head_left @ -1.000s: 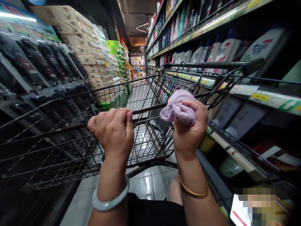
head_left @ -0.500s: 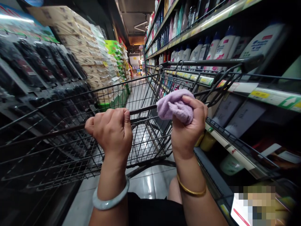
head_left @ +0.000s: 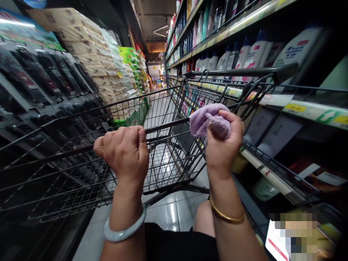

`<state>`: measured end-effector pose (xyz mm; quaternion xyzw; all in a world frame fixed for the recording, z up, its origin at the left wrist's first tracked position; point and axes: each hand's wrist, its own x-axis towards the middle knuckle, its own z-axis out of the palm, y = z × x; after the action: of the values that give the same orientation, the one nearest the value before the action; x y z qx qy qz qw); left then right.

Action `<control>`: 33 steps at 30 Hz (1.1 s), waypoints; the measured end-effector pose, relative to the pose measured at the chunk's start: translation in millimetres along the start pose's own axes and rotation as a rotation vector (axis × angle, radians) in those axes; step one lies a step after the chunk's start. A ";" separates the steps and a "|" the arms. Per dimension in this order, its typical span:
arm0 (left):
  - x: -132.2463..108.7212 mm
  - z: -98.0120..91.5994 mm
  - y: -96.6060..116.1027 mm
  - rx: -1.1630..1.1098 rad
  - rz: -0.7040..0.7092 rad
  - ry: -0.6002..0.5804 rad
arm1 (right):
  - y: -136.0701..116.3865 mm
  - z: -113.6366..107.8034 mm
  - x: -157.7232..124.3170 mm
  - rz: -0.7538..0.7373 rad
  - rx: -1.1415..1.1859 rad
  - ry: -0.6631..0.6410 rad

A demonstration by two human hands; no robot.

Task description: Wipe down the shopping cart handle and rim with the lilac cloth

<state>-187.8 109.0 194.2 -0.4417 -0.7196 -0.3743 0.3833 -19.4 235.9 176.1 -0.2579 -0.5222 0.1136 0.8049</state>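
A dark wire shopping cart (head_left: 163, 163) stands across the aisle. My left hand (head_left: 123, 152), with a pale bangle at the wrist, is wrapped round the cart's dark rim bar on its near side. My right hand (head_left: 225, 141), with a gold bracelet, is closed on a bunched purple cloth (head_left: 203, 117). The cloth lies against the same bar, to the right of my left hand, and covers part of it. The fingertips of my right hand are partly hidden by the cloth.
Shelves of shampoo bottles (head_left: 254, 52) run along the right, with a price rail (head_left: 312, 108) close to the cart. On the left are hanging dark packaged goods (head_left: 54, 72) and stacked tissue packs (head_left: 95, 54). A tiled floor (head_left: 163, 214) shows below.
My right hand and the purple cloth have moved right along the bar, away from my left hand. My left hand keeps its grip and appears slightly farther left.
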 end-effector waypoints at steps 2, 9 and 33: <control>-0.3 0.6 -0.8 0.006 -0.001 0.003 | -10.2 5.5 -9.1 -0.020 0.049 -0.103; -0.9 -1.4 -2.2 -0.008 0.013 -0.009 | -25.3 9.9 -16.5 -0.068 0.173 -0.353; 3.7 5.7 -15.7 0.010 0.025 0.038 | 6.4 1.3 -1.9 -0.056 0.001 0.008</control>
<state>-204.7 110.1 191.9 -0.4417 -0.7084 -0.3741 0.4039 -20.8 240.8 171.7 -0.2433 -0.5262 0.0900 0.8099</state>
